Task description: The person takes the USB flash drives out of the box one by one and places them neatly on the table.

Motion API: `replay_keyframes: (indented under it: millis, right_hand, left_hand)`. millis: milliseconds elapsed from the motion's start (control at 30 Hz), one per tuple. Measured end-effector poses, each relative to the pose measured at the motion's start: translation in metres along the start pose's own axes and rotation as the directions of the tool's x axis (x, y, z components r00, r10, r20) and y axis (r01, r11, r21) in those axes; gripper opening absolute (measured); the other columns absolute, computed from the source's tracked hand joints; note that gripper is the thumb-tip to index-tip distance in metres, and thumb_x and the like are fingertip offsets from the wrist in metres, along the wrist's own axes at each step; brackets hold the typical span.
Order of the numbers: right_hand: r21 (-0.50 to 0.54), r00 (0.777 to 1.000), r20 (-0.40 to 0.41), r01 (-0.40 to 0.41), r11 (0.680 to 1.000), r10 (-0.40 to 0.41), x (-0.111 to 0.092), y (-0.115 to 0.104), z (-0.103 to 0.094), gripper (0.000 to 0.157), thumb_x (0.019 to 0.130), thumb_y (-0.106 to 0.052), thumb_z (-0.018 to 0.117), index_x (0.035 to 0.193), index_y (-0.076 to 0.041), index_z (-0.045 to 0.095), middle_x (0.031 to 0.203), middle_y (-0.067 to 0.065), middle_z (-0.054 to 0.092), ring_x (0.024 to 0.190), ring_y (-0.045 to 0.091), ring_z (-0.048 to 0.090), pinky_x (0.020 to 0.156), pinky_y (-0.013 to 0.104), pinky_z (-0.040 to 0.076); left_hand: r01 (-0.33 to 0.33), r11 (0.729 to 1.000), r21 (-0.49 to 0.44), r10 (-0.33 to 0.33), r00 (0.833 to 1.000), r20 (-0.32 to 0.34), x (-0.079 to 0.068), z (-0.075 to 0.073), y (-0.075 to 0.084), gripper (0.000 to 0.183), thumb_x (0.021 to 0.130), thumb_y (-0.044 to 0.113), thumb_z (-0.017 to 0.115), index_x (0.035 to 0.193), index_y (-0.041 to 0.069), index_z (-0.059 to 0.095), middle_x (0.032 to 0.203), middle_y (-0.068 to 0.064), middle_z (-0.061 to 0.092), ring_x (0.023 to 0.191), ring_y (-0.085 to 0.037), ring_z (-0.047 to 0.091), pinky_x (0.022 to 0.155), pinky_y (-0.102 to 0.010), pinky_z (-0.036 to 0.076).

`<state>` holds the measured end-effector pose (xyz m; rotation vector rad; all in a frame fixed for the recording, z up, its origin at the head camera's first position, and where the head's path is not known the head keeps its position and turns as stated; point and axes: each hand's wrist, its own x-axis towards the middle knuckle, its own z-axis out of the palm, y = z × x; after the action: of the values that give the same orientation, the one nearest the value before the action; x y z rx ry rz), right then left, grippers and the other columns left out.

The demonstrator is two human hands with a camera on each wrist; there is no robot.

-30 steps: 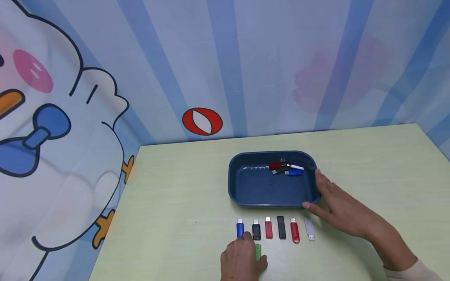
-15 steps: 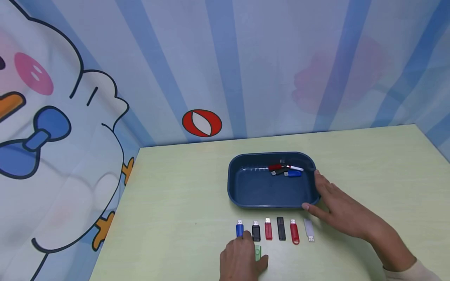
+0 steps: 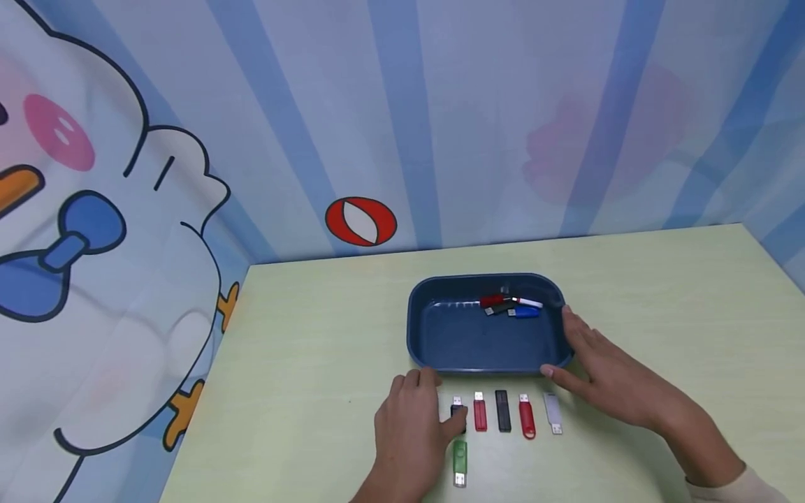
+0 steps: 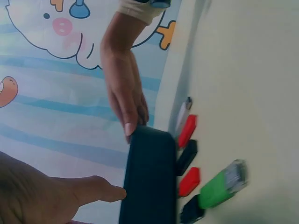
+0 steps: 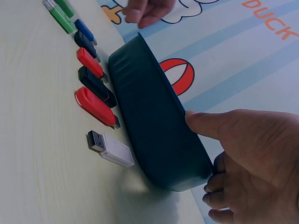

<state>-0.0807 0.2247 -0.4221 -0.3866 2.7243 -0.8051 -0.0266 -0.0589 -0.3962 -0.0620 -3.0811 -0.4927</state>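
Note:
My left hand point(image 3: 411, 433) is raised by the front-left corner of the navy plastic tray point(image 3: 465, 342), holding nothing visible; its thumb points toward the tray in the left wrist view. Against the tray's right wall rests my right hand point(image 3: 604, 377), thumb at the front corner point(image 5: 196, 121). In front of the tray lies a row of USB sticks: black point(image 3: 455, 409), red point(image 3: 480, 412), a longer black one point(image 3: 503, 411), red with a loop point(image 3: 527, 418) and white point(image 3: 553, 412). A blue stick point(image 5: 85, 31) is hidden by my left hand in the head view. The green stick point(image 3: 460, 464) lies nearer me.
Inside the tray, at its back right, sit several USB sticks, among them a blue one point(image 3: 524, 312) and a red one point(image 3: 492, 300). A second green thing point(image 5: 65, 6) shows at the right wrist view's top edge. A printed cloth point(image 3: 472, 126) hangs behind the pale table point(image 3: 302, 363).
My left hand has come away from the green USB stick and moved forward to the tray's front-left corner, leaving the stick on the table. My right hand stays against the tray.

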Motion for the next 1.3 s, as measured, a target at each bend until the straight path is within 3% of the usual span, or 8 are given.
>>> replay_keyframes:
  millis: [167, 533, 867, 1300]
  right_hand:
    - [-0.005, 1.000, -0.002, 0.007, 1.000, -0.008, 0.000, -0.001, -0.001, 0.109, 0.102, -0.060, 0.062, 0.168, 0.002, 0.001, 0.176, 0.029, 0.008, 0.159, 0.054, 0.016, 0.122, 0.071, 0.023]
    - [0.013, 1.000, 0.001, -0.001, 1.000, 0.001, -0.002, -0.002, 0.000, 0.108, 0.102, -0.059, 0.062, 0.169, 0.000, 0.000, 0.176, 0.028, 0.008, 0.159, 0.055, 0.016, 0.122, 0.072, 0.023]
    - [0.006, 1.000, 0.005, -0.002, 1.000, 0.002, -0.003, -0.002, -0.001, 0.108, 0.103, -0.059, 0.062, 0.169, 0.000, 0.000, 0.176, 0.028, 0.007, 0.160, 0.054, 0.016, 0.122, 0.072, 0.022]
    - [0.005, 1.000, 0.005, 0.000, 1.000, 0.000, -0.003, -0.002, -0.002, 0.107, 0.103, -0.058, 0.061, 0.169, 0.001, 0.000, 0.176, 0.028, 0.008, 0.160, 0.054, 0.016, 0.122, 0.072, 0.022]
  left_hand:
    - [-0.076, 0.997, 0.017, 0.077, 0.993, -0.093, 0.014, -0.011, 0.001, 0.047, 0.077, 0.039, 0.095, 0.104, 0.007, 0.074, 0.093, -0.006, 0.073, 0.080, -0.017, 0.061, 0.059, -0.028, 0.055]
    - [-0.233, 0.972, 0.027, 0.235, 0.963, -0.135, 0.050, -0.021, 0.005, 0.047, 0.091, 0.043, 0.083, 0.117, 0.005, 0.075, 0.108, -0.010, 0.073, 0.095, -0.020, 0.065, 0.067, -0.029, 0.060]
    - [-0.369, 0.928, 0.048, 0.372, 0.921, -0.117, 0.082, -0.022, 0.007, 0.041, 0.098, 0.038, 0.076, 0.121, 0.005, 0.073, 0.112, -0.009, 0.071, 0.096, -0.019, 0.064, 0.070, -0.030, 0.061]
    - [-0.434, 0.899, 0.065, 0.435, 0.901, -0.003, 0.124, -0.007, 0.012, 0.035, 0.102, 0.034, 0.072, 0.123, 0.007, 0.072, 0.116, -0.007, 0.072, 0.103, -0.018, 0.067, 0.079, -0.030, 0.062]
